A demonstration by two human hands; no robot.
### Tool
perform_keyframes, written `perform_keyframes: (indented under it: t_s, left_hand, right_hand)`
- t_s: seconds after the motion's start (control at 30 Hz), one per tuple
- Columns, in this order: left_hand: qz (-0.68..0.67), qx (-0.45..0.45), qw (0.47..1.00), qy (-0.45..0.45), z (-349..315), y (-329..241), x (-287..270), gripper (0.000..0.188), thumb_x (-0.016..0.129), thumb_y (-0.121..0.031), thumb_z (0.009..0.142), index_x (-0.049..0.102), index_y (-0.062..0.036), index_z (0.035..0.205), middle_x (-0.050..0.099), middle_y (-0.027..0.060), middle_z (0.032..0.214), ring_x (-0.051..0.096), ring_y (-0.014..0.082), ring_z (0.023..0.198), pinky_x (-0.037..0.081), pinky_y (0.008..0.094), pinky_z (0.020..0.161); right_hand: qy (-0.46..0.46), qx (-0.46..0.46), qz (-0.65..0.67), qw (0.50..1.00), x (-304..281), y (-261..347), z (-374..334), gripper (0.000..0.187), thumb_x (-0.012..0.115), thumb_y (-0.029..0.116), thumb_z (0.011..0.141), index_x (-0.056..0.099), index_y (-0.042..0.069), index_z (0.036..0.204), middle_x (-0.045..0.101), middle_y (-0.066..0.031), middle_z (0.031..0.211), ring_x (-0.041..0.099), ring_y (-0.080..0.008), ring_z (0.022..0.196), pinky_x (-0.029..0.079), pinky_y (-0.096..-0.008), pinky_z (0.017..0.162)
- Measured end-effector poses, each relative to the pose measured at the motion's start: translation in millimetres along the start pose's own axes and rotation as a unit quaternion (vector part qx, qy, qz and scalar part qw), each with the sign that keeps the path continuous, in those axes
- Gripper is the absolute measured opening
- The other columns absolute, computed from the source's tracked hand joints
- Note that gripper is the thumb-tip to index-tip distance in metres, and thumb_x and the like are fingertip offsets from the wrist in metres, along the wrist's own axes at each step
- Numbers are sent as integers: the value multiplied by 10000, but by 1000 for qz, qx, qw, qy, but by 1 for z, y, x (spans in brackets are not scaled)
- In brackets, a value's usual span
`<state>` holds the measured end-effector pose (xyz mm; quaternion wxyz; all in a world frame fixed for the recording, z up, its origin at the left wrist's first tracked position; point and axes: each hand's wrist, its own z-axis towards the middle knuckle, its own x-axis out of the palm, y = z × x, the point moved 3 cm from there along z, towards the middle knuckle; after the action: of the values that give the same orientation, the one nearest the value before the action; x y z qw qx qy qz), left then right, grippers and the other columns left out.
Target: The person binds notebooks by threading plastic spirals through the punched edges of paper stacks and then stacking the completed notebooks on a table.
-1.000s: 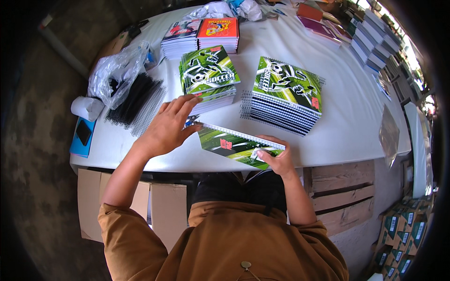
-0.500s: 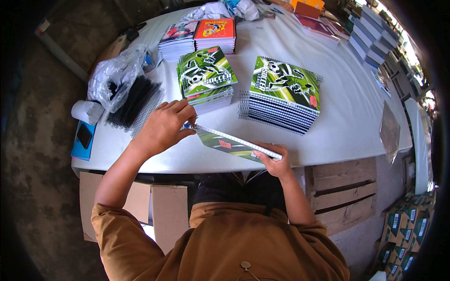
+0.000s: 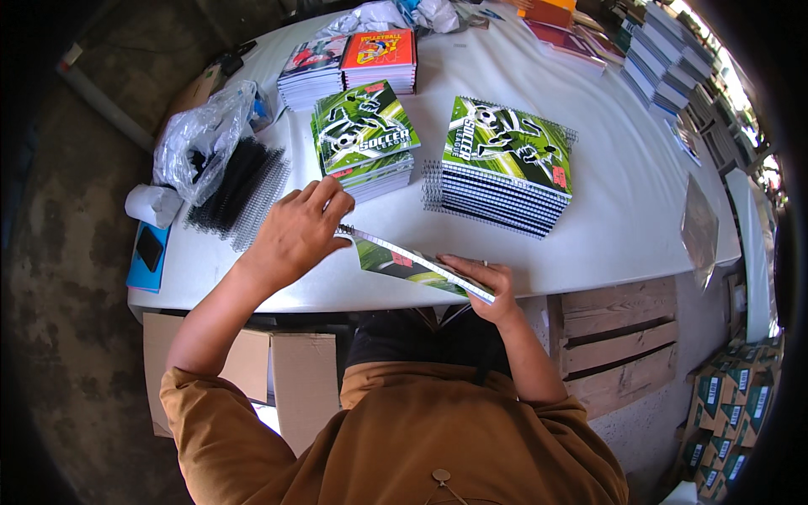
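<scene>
Above the table's front edge, a green notebook [image 3: 397, 264] is held on edge, slanting down to the right, with a row of punched holes along its upper edge. My right hand [image 3: 486, 288] grips its right end, thumb and fingers on either side. At the other end, my left hand [image 3: 296, 229] pinches a dark spiral binding coil [image 3: 345, 229] by the corner of the punched edge. How far the coil runs through the holes is hard to tell. Beyond the left hand stands a stack of green soccer-cover notebooks [image 3: 366, 135]; a taller spiral-edged stack [image 3: 507, 189] stands to the right.
Loose black coils [image 3: 240, 189] lie left, beside a clear plastic bag [image 3: 206, 139] and a phone [image 3: 149, 247] on a blue notebook. Red and dark notebooks [image 3: 379, 55] stand farther back. Grey book stacks [image 3: 665, 63] rise at the far right. A cardboard box [image 3: 303, 379] stands below the table.
My right hand has shifted slightly left along the notebook, and its fingers now lie straighter across the upper edge. The left hand stays at the coil end.
</scene>
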<state>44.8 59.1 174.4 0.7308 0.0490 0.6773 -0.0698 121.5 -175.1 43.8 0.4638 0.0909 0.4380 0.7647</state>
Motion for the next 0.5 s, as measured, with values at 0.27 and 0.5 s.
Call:
perform_keyframes:
  t_s: [0.27, 0.5]
  left_hand:
    - [129, -17, 983, -127, 2, -5, 19, 799, 706, -454, 673, 385, -34, 1273, 342, 213, 1334, 360, 391, 1222, 260, 507, 1007]
    - [179, 141, 886, -403, -45, -4, 120, 1065, 314, -808, 724, 240, 47, 1354, 149, 368, 1393, 147, 518, 1296, -34, 602, 1040]
  right_hand:
    - [-16, 0, -27, 1000, 4, 10, 0, 362, 629, -55, 717, 635, 10, 1074, 657, -134, 1032, 651, -245, 920, 506, -309, 817]
    - [-40, -25, -45, 998, 11, 12, -6, 334, 675, 15, 732, 634, 2, 1063, 665, -135, 997, 657, -238, 881, 511, -306, 765]
